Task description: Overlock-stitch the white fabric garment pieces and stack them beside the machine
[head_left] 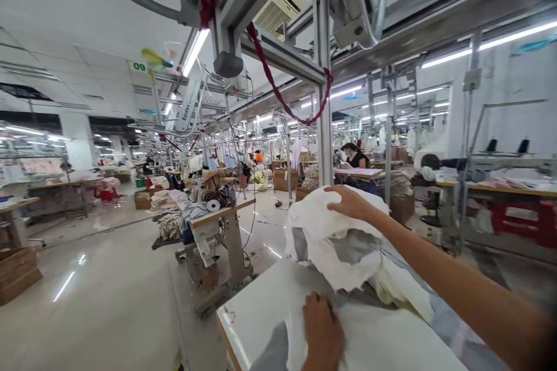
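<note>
A heap of white cloth pieces (313, 237) with grey patches showing between them rises at the far side of a white tabletop (256, 295). At the top of the heap, my right hand (350, 203) grips the white cloth between thumb and fingers, with the forearm reaching in from the right. Lower down, my left hand (322, 324) has its fingers curled on a white cloth piece (296, 333) near the front of the table; its fingertips are partly hidden. Grey and pale cloth (452, 324) lies under my right forearm.
A metal post (324, 145) stands just behind the heap, with rails overhead and a red cord (278, 93) hanging from them. To the left is a sewing machine table (221, 214). Bundled fabric stacks (167, 223) sit beyond it. A person (354, 156) sits further back.
</note>
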Motion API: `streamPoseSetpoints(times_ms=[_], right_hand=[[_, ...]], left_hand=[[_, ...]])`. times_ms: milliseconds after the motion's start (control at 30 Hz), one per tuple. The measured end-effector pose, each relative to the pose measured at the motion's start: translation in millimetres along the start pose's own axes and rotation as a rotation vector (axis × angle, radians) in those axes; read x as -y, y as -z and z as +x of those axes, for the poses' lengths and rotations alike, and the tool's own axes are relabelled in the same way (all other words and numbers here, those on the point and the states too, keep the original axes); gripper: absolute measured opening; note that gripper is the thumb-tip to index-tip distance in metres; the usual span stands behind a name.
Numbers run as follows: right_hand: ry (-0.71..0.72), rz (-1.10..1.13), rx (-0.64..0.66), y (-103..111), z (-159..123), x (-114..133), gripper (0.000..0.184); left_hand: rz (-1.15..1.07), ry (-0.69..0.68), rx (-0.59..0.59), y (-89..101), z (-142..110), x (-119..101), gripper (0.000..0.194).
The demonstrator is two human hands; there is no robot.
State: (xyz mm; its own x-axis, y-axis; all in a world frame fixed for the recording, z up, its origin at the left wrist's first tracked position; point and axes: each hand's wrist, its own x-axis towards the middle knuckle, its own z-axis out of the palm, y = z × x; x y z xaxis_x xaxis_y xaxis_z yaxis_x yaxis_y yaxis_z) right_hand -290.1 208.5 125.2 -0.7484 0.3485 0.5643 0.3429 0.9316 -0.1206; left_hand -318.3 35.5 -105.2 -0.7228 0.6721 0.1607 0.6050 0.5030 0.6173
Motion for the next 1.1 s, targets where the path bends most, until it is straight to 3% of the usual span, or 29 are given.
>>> streamPoseSetpoints(times_ms=[100, 167, 267, 367, 533, 733, 867, 1000, 1100], right_hand=[[0.009, -0.011, -0.024, -17, 56, -3, 0.046], [-0.005, -0.045, -0.012, -38, 66, -3, 0.046], [-0.021, -0.107, -0.010, -75, 35, -6, 0.038], [0.018, -0.153, -0.135, -100, -20, -8, 0.033], [0.112, -0.162, -0.315, -104, -82, -10, 0.017], [0.112, -0.126, -0.444, -100, -121, -24, 0.017], [0.035, -0.099, -0.479, -101, -138, -17, 0.018], [-0.008, -0.026, -0.534, -105, -140, -12, 0.020], [0.015, 0.077, -0.558, -108, -139, -19, 0.024]], left_hand=[[-0.027, 0.040, 0.034, -7.2, 12, 6, 0.030], [-0.044, 0.087, 0.084, -9.6, 20, 9, 0.029], [-0.049, 0.124, 0.111, -11.5, 29, 14, 0.027], [-0.065, 0.106, 0.113, -13.8, 32, 20, 0.026], [-0.111, 0.047, -0.033, -15.6, 24, 23, 0.025], [-0.130, -0.018, -0.079, -11.7, 20, 22, 0.020], [-0.162, -0.054, -0.138, -10.1, 20, 24, 0.018], [-0.193, -0.068, -0.330, 7.1, 15, 17, 0.025], [-0.203, -0.186, -0.535, 31.5, 21, -10, 0.026]])
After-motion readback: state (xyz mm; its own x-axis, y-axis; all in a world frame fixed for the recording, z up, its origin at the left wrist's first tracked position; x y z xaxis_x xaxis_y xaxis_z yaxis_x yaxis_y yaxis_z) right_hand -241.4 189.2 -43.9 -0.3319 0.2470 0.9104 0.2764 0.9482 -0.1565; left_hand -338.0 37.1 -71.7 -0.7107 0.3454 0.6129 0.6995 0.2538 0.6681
